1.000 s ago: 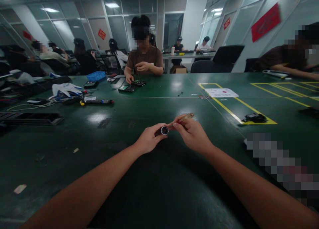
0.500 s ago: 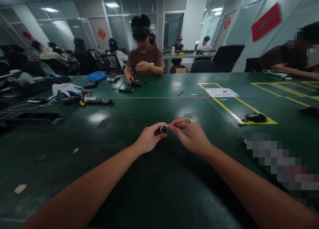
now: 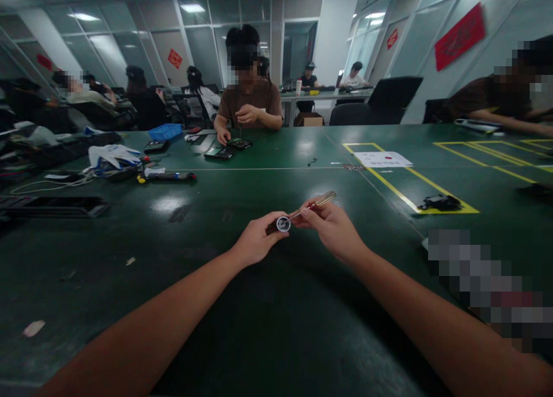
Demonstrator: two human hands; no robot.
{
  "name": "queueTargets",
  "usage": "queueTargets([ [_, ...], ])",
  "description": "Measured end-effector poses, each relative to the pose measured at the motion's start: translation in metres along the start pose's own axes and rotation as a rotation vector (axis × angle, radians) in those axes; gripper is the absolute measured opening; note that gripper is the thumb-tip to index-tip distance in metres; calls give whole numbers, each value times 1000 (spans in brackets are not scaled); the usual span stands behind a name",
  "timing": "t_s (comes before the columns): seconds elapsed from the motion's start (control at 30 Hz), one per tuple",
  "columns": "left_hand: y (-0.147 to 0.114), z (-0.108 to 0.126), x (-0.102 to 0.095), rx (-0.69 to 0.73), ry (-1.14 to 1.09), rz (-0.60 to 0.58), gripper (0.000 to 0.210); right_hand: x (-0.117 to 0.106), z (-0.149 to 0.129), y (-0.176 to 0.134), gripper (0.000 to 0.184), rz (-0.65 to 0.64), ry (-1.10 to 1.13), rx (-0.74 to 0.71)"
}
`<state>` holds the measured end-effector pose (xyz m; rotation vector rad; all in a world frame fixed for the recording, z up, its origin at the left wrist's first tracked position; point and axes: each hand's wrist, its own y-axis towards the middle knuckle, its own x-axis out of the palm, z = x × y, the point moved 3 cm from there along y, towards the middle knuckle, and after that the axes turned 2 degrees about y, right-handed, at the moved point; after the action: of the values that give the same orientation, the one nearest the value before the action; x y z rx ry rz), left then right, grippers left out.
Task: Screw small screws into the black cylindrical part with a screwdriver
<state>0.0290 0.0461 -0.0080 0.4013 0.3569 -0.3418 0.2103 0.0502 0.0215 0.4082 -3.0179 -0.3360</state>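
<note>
My left hand (image 3: 258,239) is closed around a small dark cylinder (image 3: 283,224) with a pale ring at its open end, which faces me. Inside the ring are small parts too tiny to make out. Fingers of my right hand (image 3: 334,227) grip a screwdriver (image 3: 324,199) with a clear amber handle and a thin metal shaft. The shaft slants down to the left, and its tip meets the cylinder's open end; whether it touches a part inside I cannot tell. Both hands are held above the green table (image 3: 276,328).
A screwdriver-like tool (image 3: 170,177) and white gloves (image 3: 113,156) lie at left, near a blue basket (image 3: 165,132). Across the table a person (image 3: 248,103) handles dark devices. A paper sheet (image 3: 382,159) and black part (image 3: 439,203) lie at right, beyond a blurred-out object (image 3: 484,282).
The screwdriver's handle has risen and tilted up to the right, so its shaft now shows plainly. The cylinder's open end has turned more toward me. My left hand has hardly moved.
</note>
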Motion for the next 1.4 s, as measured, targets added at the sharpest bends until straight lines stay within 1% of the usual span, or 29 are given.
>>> queueTargets([
  [0.2, 0, 3, 0, 14, -11, -3, 36, 2, 4, -1, 28, 25, 78, 68],
  [0.3, 0, 3, 0, 11, -13, 4, 36, 1, 1, -2, 24, 76, 110, 43],
  [0.4, 0, 2, 0, 4, -18, 11, 35, -1, -7, -4, 14, 126, 120, -28],
  [0.47, -1, 1, 0, 1, -15, 15, 37, 0, -13, -7, 7, 137, -9, -69],
  [0.5, -1, 0, 0, 1, -10, 15, 38, 2, -16, -9, 6, 132, -134, -86],
  [0.6, 0, 0, 1, 11, -9, 8, 40, 11, -21, -14, 10, 51, -586, -130],
  [0.63, 0, 0, 1, 17, -19, 1, 39, 14, -21, -16, 11, 18, -689, -141],
  [0.7, 0, -1, 2, 28, -36, -14, 37, 19, -20, -17, 15, -27, -810, -146],
  [0.83, 0, -4, 4, 53, -9, -38, 35, 22, -17, -15, 22, -66, -960, -182],
  [0.97, -1, -2, 4, 105, 23, -62, 37, 21, -17, -13, 24, -102, -1084, -222],
  [1.07, -1, 4, 3, 103, 108, -76, 36, 20, -16, -13, 21, -119, -1151, -248],
  [1.2, -2, 9, 2, 67, 234, -92, 36, 21, -13, -13, 12, -121, -1181, -261],
  [1.3, -2, 6, 1, 67, 292, -89, 40, 22, -11, -13, 11, -99, -1160, -241],
  [1.4, -3, 3, 0, 90, 302, -85, 44, 24, -10, -13, 10, -97, -1138, -228],
])
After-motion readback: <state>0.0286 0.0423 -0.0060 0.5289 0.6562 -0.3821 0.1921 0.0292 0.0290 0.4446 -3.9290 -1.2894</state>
